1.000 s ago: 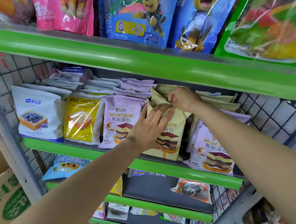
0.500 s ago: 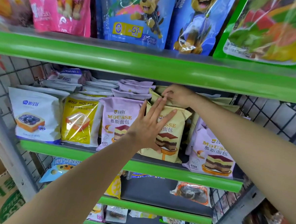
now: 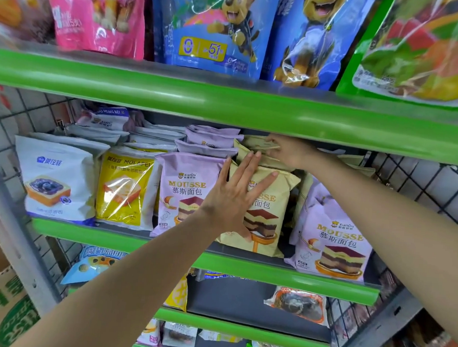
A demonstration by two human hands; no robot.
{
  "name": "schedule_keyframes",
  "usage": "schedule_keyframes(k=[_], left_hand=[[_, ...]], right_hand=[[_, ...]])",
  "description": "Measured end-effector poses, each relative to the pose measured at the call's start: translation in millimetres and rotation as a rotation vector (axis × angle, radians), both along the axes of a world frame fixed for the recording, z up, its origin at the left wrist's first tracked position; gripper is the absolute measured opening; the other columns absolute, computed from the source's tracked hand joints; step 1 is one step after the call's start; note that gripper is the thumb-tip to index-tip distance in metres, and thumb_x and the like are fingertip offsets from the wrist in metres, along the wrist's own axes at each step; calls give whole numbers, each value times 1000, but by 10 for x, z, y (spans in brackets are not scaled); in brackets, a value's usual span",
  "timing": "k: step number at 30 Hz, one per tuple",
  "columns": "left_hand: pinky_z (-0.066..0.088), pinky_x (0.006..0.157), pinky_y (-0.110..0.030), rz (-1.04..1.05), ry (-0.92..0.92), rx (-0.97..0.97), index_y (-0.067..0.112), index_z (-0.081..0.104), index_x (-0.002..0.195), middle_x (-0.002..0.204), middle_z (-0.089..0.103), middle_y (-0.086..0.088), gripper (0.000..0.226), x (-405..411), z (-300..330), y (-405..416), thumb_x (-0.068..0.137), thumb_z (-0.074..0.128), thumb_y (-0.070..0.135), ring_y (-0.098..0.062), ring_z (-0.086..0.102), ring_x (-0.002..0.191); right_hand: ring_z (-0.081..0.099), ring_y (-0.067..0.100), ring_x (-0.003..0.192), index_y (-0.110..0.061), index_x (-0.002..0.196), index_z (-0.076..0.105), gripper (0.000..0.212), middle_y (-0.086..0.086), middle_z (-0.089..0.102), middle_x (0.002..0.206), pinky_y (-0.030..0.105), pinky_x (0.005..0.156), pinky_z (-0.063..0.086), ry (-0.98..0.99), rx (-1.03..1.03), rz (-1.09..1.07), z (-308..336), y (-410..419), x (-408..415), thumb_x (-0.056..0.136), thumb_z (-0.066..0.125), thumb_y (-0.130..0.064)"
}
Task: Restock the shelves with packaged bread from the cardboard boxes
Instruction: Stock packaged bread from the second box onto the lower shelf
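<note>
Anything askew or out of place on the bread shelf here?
Mostly tidy. The cream mousse pack under the flat left hand leans slightly left. The lavender mousse pack at the right leans and juts past the shelf edge. No tears or spills show.

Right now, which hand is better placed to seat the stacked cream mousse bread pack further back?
Right, probably. The right hand already pinches the top cream pack lying on the stack, high under the green shelf edge. The left hand lies flat against the upright cream mousse bread pack, steadying it.
</note>
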State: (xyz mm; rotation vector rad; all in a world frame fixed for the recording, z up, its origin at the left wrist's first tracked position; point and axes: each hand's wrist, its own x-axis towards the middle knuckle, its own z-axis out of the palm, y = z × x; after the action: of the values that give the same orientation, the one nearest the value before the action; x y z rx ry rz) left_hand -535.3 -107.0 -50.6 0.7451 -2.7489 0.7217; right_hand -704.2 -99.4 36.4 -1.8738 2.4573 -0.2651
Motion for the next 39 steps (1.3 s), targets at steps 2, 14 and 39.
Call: schedule_keyframes(k=[2,14,39], left_hand=[[-5,114,-58,-23,27,34,19,-33,141,151,-24,-26,142,25,11,16,55,66,76,-38,-20,142],[-11,116,-45,-125,223,274,18,1,151,157,-17,-14,108,73,97,218,75,66,55,-32,-17,145],[-2,118,-46,-71,54,96,4,13,145,146,29,-13,102,-633,280,850,75,69,51,-29,23,139]], right_hand=[[39,27,133,-6,139,40,44,13,39,147,28,106,30,0,42,29,-1,27,43,101,40,-27],[48,26,124,-19,129,53,39,7,52,138,34,102,39,-57,-111,-117,199,626,46,102,29,-34],[23,29,133,-27,150,19,106,10,25,142,31,111,27,-84,-35,-214,-333,1548,-280,66,83,-32]])
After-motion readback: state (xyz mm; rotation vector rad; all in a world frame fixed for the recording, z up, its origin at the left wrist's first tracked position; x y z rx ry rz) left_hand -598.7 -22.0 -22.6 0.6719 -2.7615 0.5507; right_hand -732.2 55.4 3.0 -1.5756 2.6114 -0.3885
